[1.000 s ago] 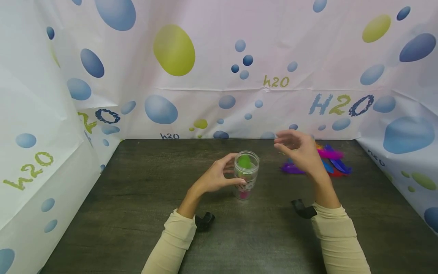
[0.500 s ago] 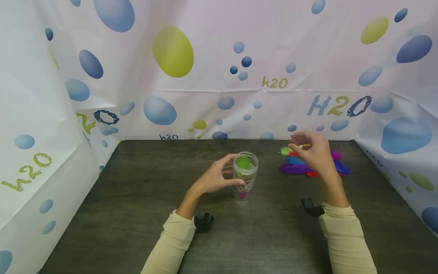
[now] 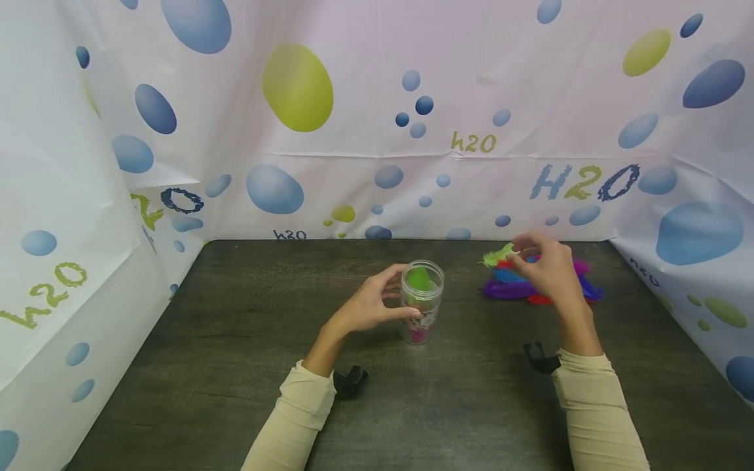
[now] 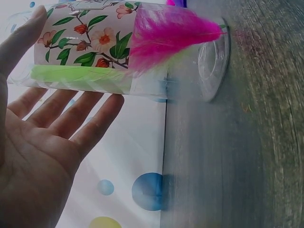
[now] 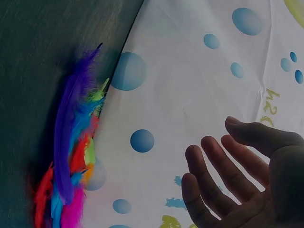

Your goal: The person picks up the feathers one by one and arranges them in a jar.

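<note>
My left hand (image 3: pixel 368 304) holds a clear jar (image 3: pixel 434 302) upright on the table, thumb on the near side and fingers on the far side. The jar has no lid on it and carries a flower-printed label (image 4: pixel 90 40). Inside are a pink feather (image 4: pixel 175 38) near the bottom and a light green feather (image 4: pixel 80 78) along the wall. To the right, my right hand (image 3: pixel 548 265) hovers over a pile of coloured feathers (image 3: pixel 509 290), fingers loosely bent and holding nothing. A long purple feather (image 5: pixel 64 142) lies at the pile's edge in the right wrist view, apart from the fingers.
The dark wooden table (image 3: pixel 265 327) ends at a white backdrop (image 3: pixel 365 65) printed with blue and green drops, which also rises at both sides. Black wrist mounts (image 3: pixel 351 381) sit at both cuffs, close above the table.
My right hand has moved right, away from the jar, and then lowered slightly over the feathers, uncovering the yellow-green one. The left hand and jar have stayed in place.
</note>
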A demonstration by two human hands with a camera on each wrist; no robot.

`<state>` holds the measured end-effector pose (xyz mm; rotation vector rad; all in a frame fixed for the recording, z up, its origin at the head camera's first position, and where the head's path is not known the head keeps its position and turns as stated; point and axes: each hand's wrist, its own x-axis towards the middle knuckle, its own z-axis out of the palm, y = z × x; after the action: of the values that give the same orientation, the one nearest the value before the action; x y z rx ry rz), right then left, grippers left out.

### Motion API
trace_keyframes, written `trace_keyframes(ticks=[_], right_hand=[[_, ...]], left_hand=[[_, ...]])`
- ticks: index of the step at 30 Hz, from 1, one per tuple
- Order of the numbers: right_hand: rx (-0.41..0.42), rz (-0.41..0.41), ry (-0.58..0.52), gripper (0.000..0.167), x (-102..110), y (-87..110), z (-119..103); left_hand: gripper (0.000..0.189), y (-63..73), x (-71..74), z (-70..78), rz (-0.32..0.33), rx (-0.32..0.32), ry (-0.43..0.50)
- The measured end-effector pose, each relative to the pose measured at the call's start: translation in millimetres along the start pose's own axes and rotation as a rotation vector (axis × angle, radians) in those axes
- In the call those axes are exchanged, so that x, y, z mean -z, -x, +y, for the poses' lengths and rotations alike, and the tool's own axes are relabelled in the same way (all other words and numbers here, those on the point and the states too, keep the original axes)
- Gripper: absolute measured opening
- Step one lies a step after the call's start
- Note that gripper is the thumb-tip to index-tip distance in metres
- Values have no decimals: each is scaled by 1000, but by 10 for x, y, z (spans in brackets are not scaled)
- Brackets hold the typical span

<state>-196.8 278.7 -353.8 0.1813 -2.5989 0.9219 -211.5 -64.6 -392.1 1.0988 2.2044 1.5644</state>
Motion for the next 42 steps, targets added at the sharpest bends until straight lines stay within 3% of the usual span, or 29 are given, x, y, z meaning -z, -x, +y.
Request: trace_keyframes(ticks=[27,42], right_hand=[[-223,-203,133,35,28,-30,331],[-300,-248,166,38,69,-86,465]], left_hand=[[72,-16,-16,30,-9,5,13],[72,-6,-1,28,2,14,6]])
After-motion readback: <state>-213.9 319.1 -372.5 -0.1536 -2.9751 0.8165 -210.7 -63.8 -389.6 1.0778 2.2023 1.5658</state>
